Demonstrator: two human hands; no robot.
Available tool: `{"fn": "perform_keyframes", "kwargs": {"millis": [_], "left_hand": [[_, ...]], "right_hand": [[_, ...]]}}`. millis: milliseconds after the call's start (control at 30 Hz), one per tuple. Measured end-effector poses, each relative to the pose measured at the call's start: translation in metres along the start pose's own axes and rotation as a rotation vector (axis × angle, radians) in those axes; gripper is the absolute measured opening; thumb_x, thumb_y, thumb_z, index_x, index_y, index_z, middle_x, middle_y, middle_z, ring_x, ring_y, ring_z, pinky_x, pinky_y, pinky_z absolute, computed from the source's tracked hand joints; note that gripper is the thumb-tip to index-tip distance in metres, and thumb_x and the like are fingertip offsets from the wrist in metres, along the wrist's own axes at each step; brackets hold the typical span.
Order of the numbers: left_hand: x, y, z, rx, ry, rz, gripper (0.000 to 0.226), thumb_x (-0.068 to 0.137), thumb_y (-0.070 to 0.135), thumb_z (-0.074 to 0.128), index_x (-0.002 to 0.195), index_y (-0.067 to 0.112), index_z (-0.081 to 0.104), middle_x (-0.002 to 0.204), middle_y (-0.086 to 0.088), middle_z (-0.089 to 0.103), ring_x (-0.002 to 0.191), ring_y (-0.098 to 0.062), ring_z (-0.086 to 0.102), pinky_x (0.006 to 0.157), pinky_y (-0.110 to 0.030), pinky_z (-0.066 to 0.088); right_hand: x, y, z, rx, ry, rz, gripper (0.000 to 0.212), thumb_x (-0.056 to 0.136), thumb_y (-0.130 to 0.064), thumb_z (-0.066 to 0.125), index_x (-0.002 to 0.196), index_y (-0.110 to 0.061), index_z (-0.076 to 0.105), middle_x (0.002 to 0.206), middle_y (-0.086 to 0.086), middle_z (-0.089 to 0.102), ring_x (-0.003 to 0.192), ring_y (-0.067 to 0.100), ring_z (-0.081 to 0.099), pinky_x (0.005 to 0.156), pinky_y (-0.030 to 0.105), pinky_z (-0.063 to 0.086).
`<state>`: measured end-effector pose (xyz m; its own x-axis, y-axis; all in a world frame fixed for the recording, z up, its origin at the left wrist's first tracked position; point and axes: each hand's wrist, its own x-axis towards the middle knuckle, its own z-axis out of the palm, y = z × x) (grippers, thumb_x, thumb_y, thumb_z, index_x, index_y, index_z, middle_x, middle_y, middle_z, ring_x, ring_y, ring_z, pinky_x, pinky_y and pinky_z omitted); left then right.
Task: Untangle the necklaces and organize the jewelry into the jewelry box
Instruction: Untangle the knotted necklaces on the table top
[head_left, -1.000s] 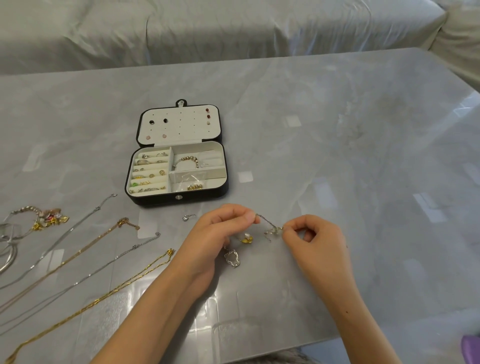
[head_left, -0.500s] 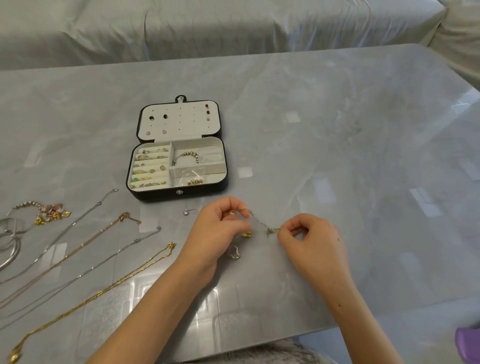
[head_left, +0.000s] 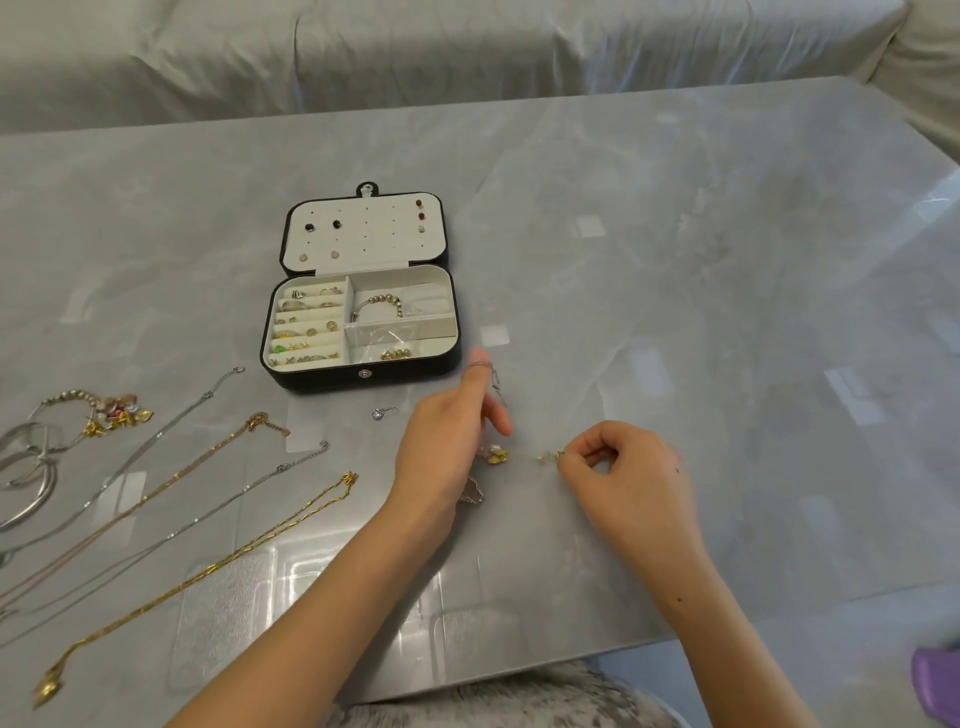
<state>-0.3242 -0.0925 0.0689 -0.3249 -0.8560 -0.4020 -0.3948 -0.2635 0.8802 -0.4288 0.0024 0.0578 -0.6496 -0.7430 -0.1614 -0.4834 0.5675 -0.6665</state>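
Close to the near edge of the tabletop, around its middle: one thin tangled chain, stretched between two hands. Hooked at one end over the straight index tip of the left hand, thumb held out and apart, other fingers hidden, fingertip blurred. Pinched at the other end between curled thumb and forefinger of the right hand. Hanging from it beside the left hand, one gold charm and one silver pendant. Just beyond the left hand, one loose silver earring. Farther toward the far edge, one black jewelry box, open, lid laid flat: seven studs pinned in the lid, rings in the left rows, one beaded bracelet in the far right compartment. Toward the left edge, four chains laid out straight and apart: outer silver necklace, rose-gold necklace, inner silver necklace, gold necklace. Beyond those, one charm bracelet and silver bangles, count unclear. Off the near right corner, one purple object, mostly cut off.
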Motion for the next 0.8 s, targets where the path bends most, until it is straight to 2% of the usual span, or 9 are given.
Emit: {"fn": "perform_keyframes", "kwargs": {"millis": [100, 200, 300, 433, 533, 633, 700, 800], "left_hand": [[0.002, 0.002, -0.006, -0.079, -0.094, -0.040, 0.068, 0.094, 0.058, 0.024, 0.060, 0.012, 0.059, 0.043, 0.007, 0.024, 0.036, -0.006, 0.022, 0.045, -0.023, 0.019], [0.003, 0.005, -0.008, -0.081, -0.155, -0.060, 0.068, 0.095, 0.058, 0.021, 0.065, 0.013, 0.062, 0.050, 0.003, 0.025, 0.035, -0.006, 0.021, 0.046, -0.025, 0.017], [0.006, 0.008, -0.010, -0.063, -0.193, -0.105, 0.058, 0.096, 0.054, 0.027, 0.077, 0.015, 0.066, 0.051, 0.003, 0.038, 0.035, -0.003, 0.028, 0.045, -0.020, 0.023], [0.011, 0.009, -0.013, -0.060, -0.248, -0.170, 0.036, 0.095, 0.037, 0.040, 0.089, 0.015, 0.068, 0.061, 0.002, 0.057, 0.044, -0.010, 0.035, 0.042, -0.017, 0.023], [0.014, 0.009, -0.016, -0.041, -0.297, -0.180, 0.033, 0.095, 0.033, 0.040, 0.093, 0.016, 0.068, 0.071, 0.000, 0.064, 0.045, -0.010, 0.040, 0.036, -0.014, 0.021], [0.014, 0.011, -0.017, -0.028, -0.370, -0.148, 0.031, 0.097, 0.033, 0.037, 0.103, 0.023, 0.066, 0.076, -0.002, 0.066, 0.043, -0.010, 0.041, 0.036, -0.015, 0.018], [0.013, 0.012, -0.020, -0.029, -0.423, -0.117, 0.031, 0.098, 0.035, 0.036, 0.107, 0.027, 0.065, 0.077, -0.002, 0.067, 0.045, -0.011, 0.041, 0.037, -0.015, 0.019], [0.011, 0.013, -0.024, -0.030, -0.456, -0.067, 0.033, 0.099, 0.036, 0.034, 0.109, 0.030, 0.065, 0.078, -0.002, 0.066, 0.047, -0.011, 0.039, 0.038, -0.015, 0.020]], "right_hand": [[0.001, -0.001, 0.001, -0.034, 0.011, -0.006, 0.012, 0.076, -0.022, 0.059, 0.065, -0.024, 0.059, 0.065, -0.011, 0.062, 0.065, 0.002, 0.055, 0.055, 0.017, 0.039], [0.000, -0.003, -0.001, -0.070, -0.017, -0.015, 0.011, 0.077, -0.022, 0.058, 0.066, -0.024, 0.058, 0.066, -0.011, 0.062, 0.067, 0.004, 0.054, 0.057, 0.020, 0.040], [0.000, -0.003, -0.005, -0.121, -0.056, -0.025, 0.008, 0.077, -0.024, 0.057, 0.069, -0.025, 0.058, 0.071, -0.011, 0.061, 0.074, 0.009, 0.055, 0.064, 0.028, 0.044], [-0.002, -0.001, -0.014, -0.172, -0.102, -0.048, 0.008, 0.077, -0.022, 0.056, 0.069, -0.026, 0.057, 0.075, -0.011, 0.061, 0.077, 0.011, 0.054, 0.064, 0.027, 0.042], [-0.004, 0.003, -0.019, -0.220, -0.143, -0.083, 0.009, 0.079, -0.023, 0.055, 0.071, -0.026, 0.058, 0.076, -0.011, 0.062, 0.080, 0.009, 0.053, 0.063, 0.023, 0.040], [-0.002, 0.009, -0.015, -0.321, 0.005, -0.260, 0.010, 0.083, -0.030, 0.055, 0.087, -0.025, 0.064, 0.086, -0.012, 0.060, 0.088, 0.011, 0.049, 0.069, 0.020, 0.032], [0.003, 0.006, -0.007, -0.164, 0.100, -0.362, 0.025, 0.077, -0.031, 0.058, 0.099, -0.021, 0.066, 0.089, -0.013, 0.058, 0.085, 0.004, 0.046, 0.073, 0.013, 0.030], [0.006, -0.004, 0.005, 0.095, -0.066, -0.329, 0.034, 0.077, -0.029, 0.060, 0.111, -0.024, 0.062, 0.095, -0.020, 0.056, 0.086, -0.004, 0.048, 0.080, 0.009, 0.035]]}}
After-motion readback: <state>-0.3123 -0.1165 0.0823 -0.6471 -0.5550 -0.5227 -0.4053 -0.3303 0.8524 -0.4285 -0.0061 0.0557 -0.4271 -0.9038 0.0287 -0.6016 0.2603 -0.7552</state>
